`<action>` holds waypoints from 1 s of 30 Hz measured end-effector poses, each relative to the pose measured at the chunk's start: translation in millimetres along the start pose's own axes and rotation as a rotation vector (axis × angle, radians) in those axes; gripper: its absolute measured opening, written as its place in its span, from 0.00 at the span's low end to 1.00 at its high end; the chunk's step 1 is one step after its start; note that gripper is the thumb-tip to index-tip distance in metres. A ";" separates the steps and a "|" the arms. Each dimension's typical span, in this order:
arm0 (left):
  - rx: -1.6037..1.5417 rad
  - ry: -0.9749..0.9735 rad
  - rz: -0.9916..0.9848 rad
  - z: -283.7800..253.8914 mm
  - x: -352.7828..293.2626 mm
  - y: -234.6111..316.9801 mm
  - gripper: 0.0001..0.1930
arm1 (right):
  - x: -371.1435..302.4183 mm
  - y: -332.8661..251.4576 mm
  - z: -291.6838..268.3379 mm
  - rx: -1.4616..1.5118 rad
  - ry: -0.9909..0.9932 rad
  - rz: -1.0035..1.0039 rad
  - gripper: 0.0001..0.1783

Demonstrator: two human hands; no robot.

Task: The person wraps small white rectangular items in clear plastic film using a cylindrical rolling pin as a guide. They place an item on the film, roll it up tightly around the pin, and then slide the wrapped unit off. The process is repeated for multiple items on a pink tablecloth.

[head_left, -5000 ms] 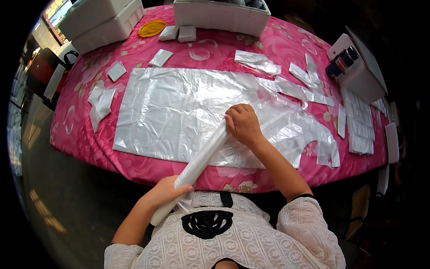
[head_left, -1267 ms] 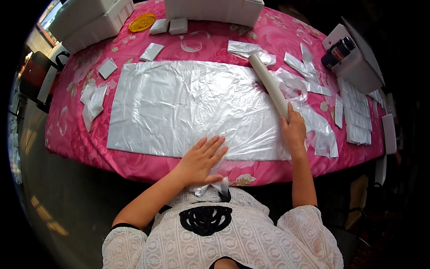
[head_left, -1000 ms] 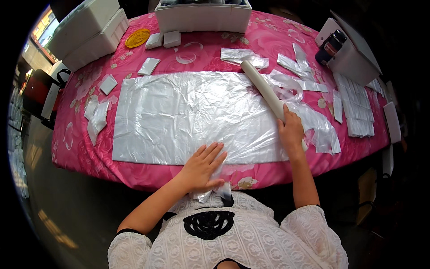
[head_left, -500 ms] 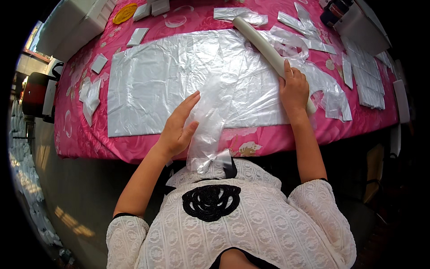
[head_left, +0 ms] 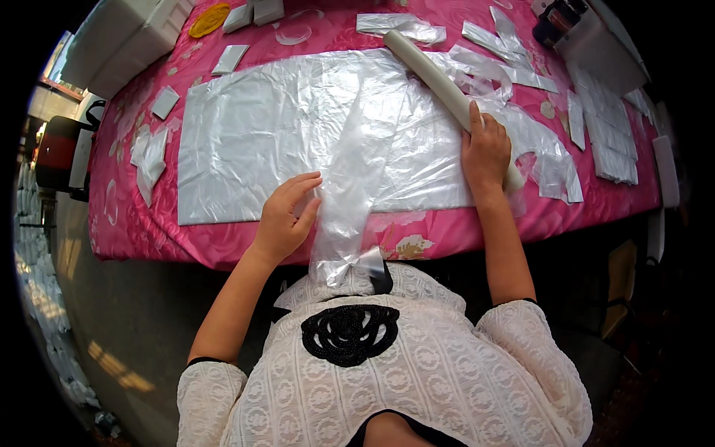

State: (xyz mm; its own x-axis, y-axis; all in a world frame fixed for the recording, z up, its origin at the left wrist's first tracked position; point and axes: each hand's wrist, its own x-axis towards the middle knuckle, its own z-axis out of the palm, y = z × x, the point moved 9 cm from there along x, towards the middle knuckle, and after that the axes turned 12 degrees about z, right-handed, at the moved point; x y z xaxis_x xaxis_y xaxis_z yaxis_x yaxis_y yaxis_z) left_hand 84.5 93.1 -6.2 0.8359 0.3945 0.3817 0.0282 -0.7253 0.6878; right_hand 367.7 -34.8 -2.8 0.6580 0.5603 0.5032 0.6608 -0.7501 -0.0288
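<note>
A stack of clear, silvery plastic bags or sheets (head_left: pixel 246 141) lies flat and wrinkled across the table. One loose clear plastic bag (head_left: pixel 344 186) trails from its middle over the near edge toward my lap. Just left of that bag hovers my left hand (head_left: pixel 287 220), its fingers apart and nothing visibly held. My right hand (head_left: pixel 488 153) is closed over the lower part of a whitish tube (head_left: pixel 428 74), which slants across the right side of the stack. The tube's near end shows below the hand; my palm hides the part in its grasp.
A pink flowered cloth (head_left: pixel 201 242) covers the table. Crumpled plastic (head_left: pixel 547 149) and a row of folded plastic packets (head_left: pixel 607 127) lie at the right. White boxes (head_left: pixel 112 45) stand far left, near a yellow coil (head_left: pixel 209 20). A dark jar (head_left: pixel 557 21) is far right.
My left hand has drawn slightly back and down, its fingers curling a little. The right hand stays on the tube, which has shifted slightly left.
</note>
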 end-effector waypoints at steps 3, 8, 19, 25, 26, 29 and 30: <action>0.128 -0.132 0.066 25.6 10.4 13.8 0.25 | -2.8 -1.4 -1.4 0.012 0.019 -0.011 0.33; 0.365 -0.427 0.126 71.5 7.9 26.2 0.37 | -2.5 -3.8 -2.1 0.042 0.009 -0.010 0.32; 0.252 -0.289 0.117 70.8 -7.9 34.4 0.22 | -4.9 -2.0 -3.2 0.090 -0.001 0.004 0.32; -0.347 0.032 -0.262 40.3 -30.5 20.2 0.14 | -5.3 -6.4 -12.8 0.054 -0.049 0.025 0.37; -0.441 0.012 -0.363 38.6 -37.4 17.1 0.14 | -11.7 -18.1 -23.6 0.211 -0.079 -0.063 0.40; -0.479 -0.161 -0.349 37.1 -43.7 35.2 0.14 | -45.1 -86.4 -88.8 0.552 -0.282 -0.480 0.49; -0.512 -0.215 -0.330 40.4 -45.0 42.2 0.14 | -60.6 -105.0 -95.7 0.643 -0.406 -0.578 0.48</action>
State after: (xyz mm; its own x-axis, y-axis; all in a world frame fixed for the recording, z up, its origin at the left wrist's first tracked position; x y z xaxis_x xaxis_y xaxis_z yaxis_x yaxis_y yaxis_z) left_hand 70.3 22.0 -19.3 0.9205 0.3907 0.0041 0.0819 -0.2034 0.9757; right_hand 223.9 -23.6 52.5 0.1630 0.9535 0.2535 0.9152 -0.0501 -0.3999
